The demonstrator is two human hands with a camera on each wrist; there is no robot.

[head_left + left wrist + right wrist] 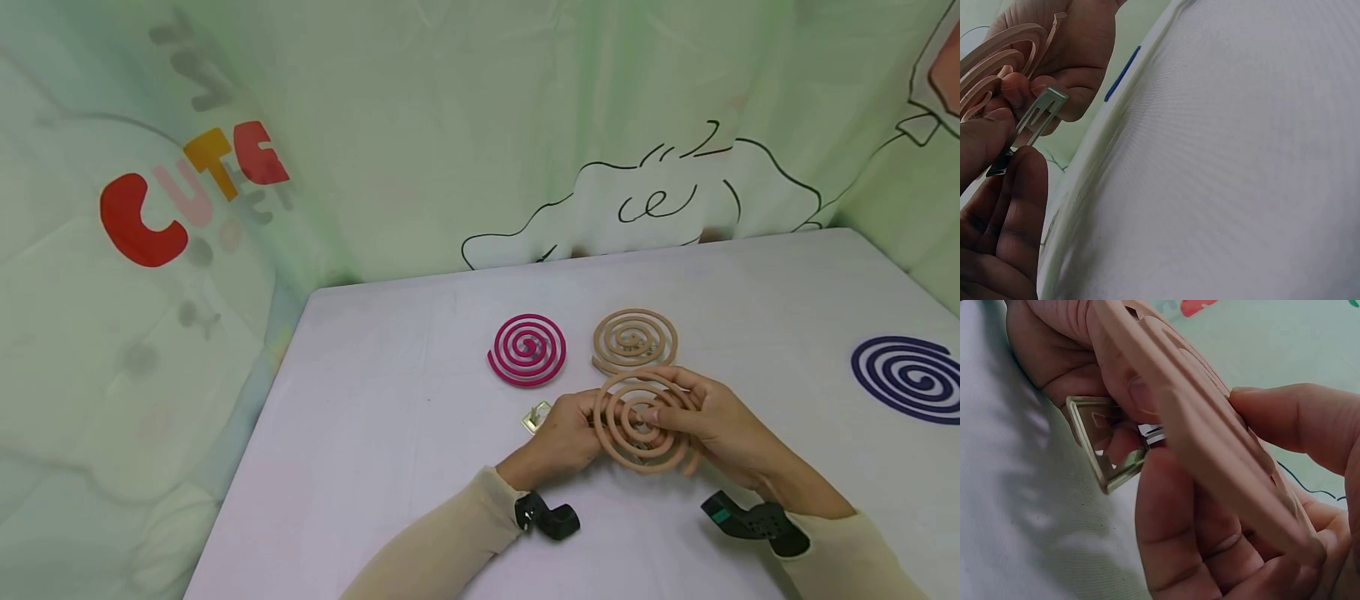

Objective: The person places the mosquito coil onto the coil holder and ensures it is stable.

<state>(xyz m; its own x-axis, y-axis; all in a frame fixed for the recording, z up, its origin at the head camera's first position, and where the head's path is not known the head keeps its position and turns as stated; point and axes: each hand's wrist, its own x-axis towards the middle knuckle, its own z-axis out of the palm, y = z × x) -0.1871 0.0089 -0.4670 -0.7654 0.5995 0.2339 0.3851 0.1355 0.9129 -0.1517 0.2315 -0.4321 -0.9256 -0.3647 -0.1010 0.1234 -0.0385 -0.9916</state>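
Observation:
In the head view, my right hand (723, 421) holds a tan mosquito coil (647, 468) raised above the table, thumb on its near face by the centre and fingers behind it. My left hand (564, 437) reaches partly behind the coil and pinches a small metal coil stand (536, 418). The stand's square frame (1087, 445) shows in the right wrist view, with the coil's edge just beside it. In the left wrist view, thumb and fingers grip the shiny metal (1054, 97) close to the coil's middle. Fingers hide the stand's centre.
Behind my hands lie a magenta coil (528, 342) and another tan coil (633, 337) on the white table (375, 417). A navy coil (918, 379) sits at the far right. Green printed curtains (420, 150) hang along the table's back and left. Both wrists wear black bands.

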